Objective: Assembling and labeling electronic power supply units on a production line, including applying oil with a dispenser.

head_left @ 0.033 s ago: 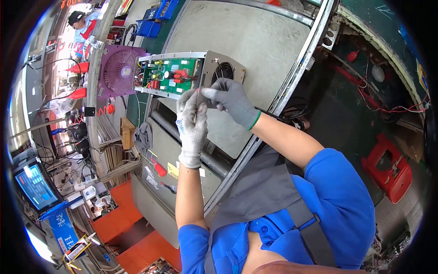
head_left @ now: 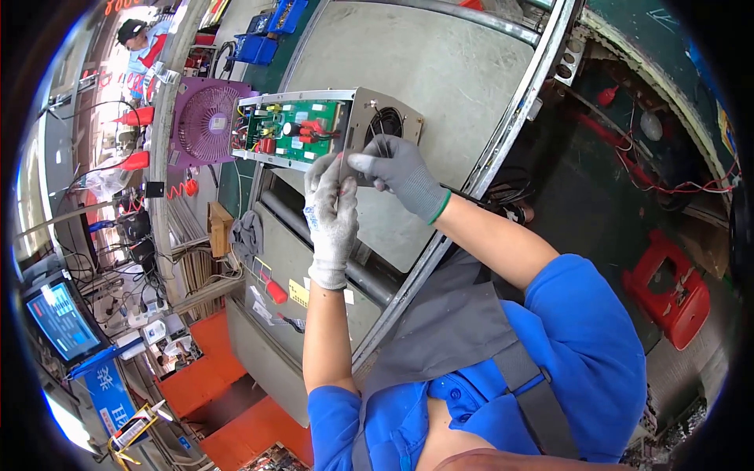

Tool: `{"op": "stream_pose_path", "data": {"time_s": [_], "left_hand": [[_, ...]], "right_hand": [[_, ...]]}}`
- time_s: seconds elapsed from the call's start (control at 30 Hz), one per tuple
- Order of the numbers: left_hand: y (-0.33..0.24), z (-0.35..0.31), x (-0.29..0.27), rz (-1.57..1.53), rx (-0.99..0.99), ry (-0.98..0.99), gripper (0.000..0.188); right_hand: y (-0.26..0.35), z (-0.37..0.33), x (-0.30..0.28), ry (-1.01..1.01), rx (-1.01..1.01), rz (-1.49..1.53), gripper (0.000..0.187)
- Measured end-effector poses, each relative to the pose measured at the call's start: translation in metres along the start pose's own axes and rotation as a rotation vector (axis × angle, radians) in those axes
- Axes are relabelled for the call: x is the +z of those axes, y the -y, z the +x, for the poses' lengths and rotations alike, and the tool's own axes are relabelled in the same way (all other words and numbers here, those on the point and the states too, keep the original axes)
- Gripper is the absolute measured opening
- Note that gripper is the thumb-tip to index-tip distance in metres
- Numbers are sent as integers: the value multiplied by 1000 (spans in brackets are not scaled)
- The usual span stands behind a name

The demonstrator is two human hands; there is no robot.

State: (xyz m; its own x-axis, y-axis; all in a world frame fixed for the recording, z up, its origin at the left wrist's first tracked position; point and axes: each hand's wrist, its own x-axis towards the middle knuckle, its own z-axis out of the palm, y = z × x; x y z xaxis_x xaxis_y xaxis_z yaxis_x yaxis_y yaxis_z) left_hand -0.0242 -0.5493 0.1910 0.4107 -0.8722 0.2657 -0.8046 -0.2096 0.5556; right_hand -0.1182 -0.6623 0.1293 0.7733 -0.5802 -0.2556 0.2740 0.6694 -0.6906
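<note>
Far left, low: a monitor (head_left: 61, 322) with a blue screen, glowing, above a blue sign (head_left: 110, 392) and an orange floor patch (head_left: 208, 385). Above it, a cluttered side bench (head_left: 118, 259) strewn with cables and small parts. Upper left: another person (head_left: 137, 39) in a dark cap, well apart from the work. Just right of that: a purple fan (head_left: 206, 124), face-on, standing next to blue bins (head_left: 267, 31).

Centre: a grey work surface (head_left: 440, 71) framed by a metal rail (head_left: 503, 133), curved by the lens. On it, an open metal box (head_left: 330, 129) with a green circuit board (head_left: 287, 133) exposed and a round vent grille on its end wall. Below, a red-handled tool (head_left: 275, 292) beside a yellow label, lying on the lower shelf.

In front of the box: left hand (head_left: 330, 220), white-gloved, fingers pointing up, closed around the lower part of a thin grey strip (head_left: 345, 169). Right hand (head_left: 397, 173), grey-gloved, thumb and forefinger pinching the same strip near its top, touching the box's edge. Both grips pressed tight on the strip; its exact kind impossible to tell.

Lower right: blue shirt and grey apron straps. Far right: dark floor, red wires (head_left: 675, 184), a red plastic stool (head_left: 671, 286).
</note>
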Motion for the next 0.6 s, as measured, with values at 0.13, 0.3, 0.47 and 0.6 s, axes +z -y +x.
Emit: {"op": "stream_pose_path", "data": {"time_s": [0.13,0.3,0.47,0.6], "left_hand": [[2,-2,-1,16,19,-11,38],[0,-2,-1,34,41,-10,38],[-1,-2,-1,17,26,-12,38],[0,-2,-2,46,20,-9,39]], "right_hand": [[-1,-3,2,0,-5,-37,22],[-4,1,1,-31,60,-3,29],[-5,2,2,-54,65,-6,28],[3,0,5,-43,58,2,27]]}}
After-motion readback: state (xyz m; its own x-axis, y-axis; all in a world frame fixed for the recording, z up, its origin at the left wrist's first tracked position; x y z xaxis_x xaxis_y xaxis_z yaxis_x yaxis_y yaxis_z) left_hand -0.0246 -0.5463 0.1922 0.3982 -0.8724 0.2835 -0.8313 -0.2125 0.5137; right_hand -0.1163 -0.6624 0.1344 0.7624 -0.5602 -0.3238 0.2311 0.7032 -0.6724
